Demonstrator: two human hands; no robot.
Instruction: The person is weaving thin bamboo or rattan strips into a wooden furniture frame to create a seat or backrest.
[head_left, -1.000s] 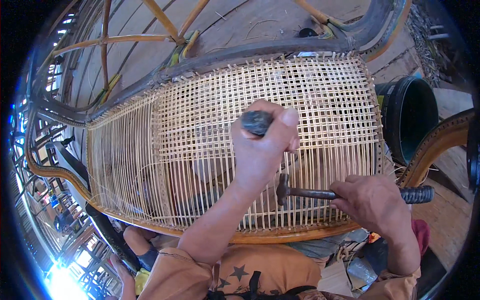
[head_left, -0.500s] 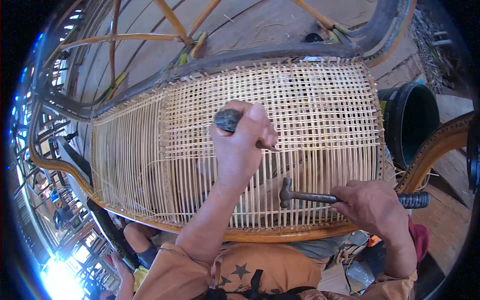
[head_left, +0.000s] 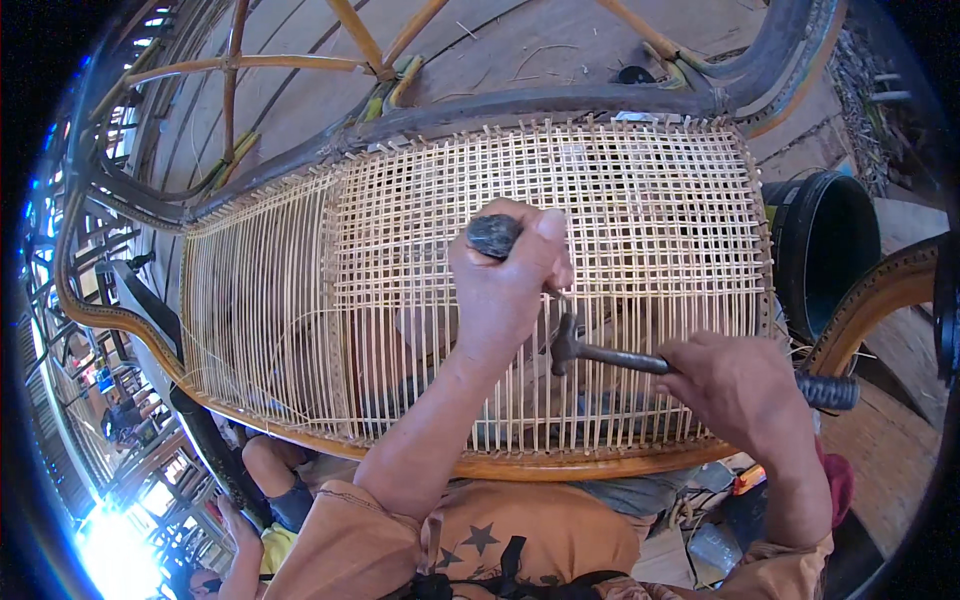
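Note:
Across my lap lies a wooden-framed panel strung with pale cane strands (head_left: pixel 640 230), woven into a tight grid in its far right part and running as parallel strands elsewhere. Over the near edge of the grid, my left hand (head_left: pixel 505 290) is closed around a dark-handled awl (head_left: pixel 493 236). Its thin tip shows below the fingers, close to the strands. My right hand (head_left: pixel 735 385) grips a hammer (head_left: pixel 615 357) with a dark wrapped grip. The hammer's metal head is just below the awl's tip, over the parallel strands. Whether it touches them I cannot tell.
A curved wooden edge (head_left: pixel 590 467) bounds the panel on my side, and a dark curved rail (head_left: pixel 540 103) on the far side. A dark bucket (head_left: pixel 842 255) lies tipped to the right. Another person's leg (head_left: pixel 270 468) is at lower left.
My left hand has moved right with the awl along the near edge of the grid. The hammer in my right hand has risen away from me, its head nearer the awl.

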